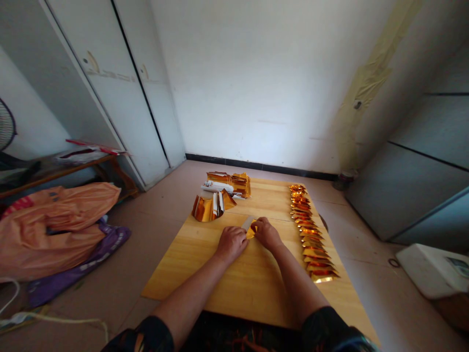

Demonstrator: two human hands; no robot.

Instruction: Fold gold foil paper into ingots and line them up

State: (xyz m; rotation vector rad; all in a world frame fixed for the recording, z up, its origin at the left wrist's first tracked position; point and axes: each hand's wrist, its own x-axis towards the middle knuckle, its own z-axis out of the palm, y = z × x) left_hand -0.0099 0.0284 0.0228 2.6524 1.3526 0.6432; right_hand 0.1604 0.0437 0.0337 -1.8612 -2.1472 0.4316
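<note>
Near the middle of the wooden table, both my hands hold one small sheet of gold foil paper with a pale side showing. My left hand grips its left edge, fingers curled. On the right edge, my right hand pinches the paper with bent fingers. Beyond my left hand lies a curved stack of gold foil sheets, some with white edges. Behind it are more gold foil sheets and a white roll-like bundle. A long row of folded gold foil pieces overlaps along the table's right side.
To the left, an orange cloth or bag and a purple bag lie low beside a wooden bench. A white box-like object stands on the floor at right. Wall and cabinets stand behind.
</note>
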